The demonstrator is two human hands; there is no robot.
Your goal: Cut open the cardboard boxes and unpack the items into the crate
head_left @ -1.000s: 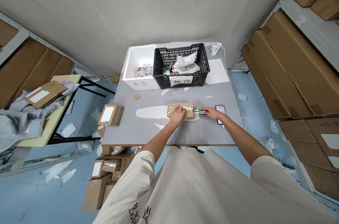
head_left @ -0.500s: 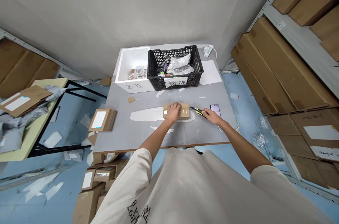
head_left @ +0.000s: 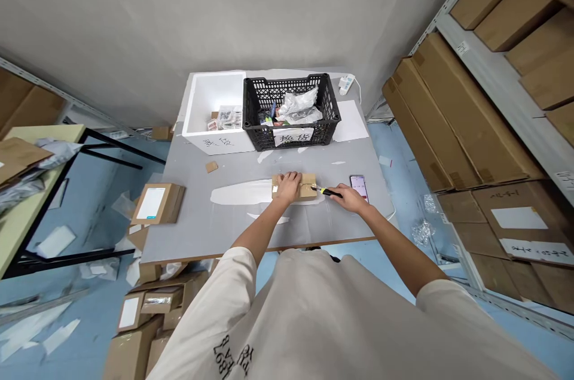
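A small taped cardboard box (head_left: 307, 185) lies in the middle of the grey table (head_left: 251, 230). My left hand (head_left: 287, 185) rests on top of its left half, fingers spread and pressing it down. My right hand (head_left: 345, 197) is closed round a yellow-and-black utility knife (head_left: 326, 191), whose tip touches the right end of the box. A phone (head_left: 357, 185) with its screen lit lies just right of my right hand.
A black crate (head_left: 290, 136) with bags and a white foam box (head_left: 194, 122) stand at the table's far edge. A labelled carton (head_left: 156, 203) sits at the left edge. More cartons lie on the floor below left, and shelves of big cartons (head_left: 461, 122) line the right.
The knife's tip has moved left from beside the box onto its right end. My left hand has slid slightly left on the box. The view has shifted, so everything sits further left.
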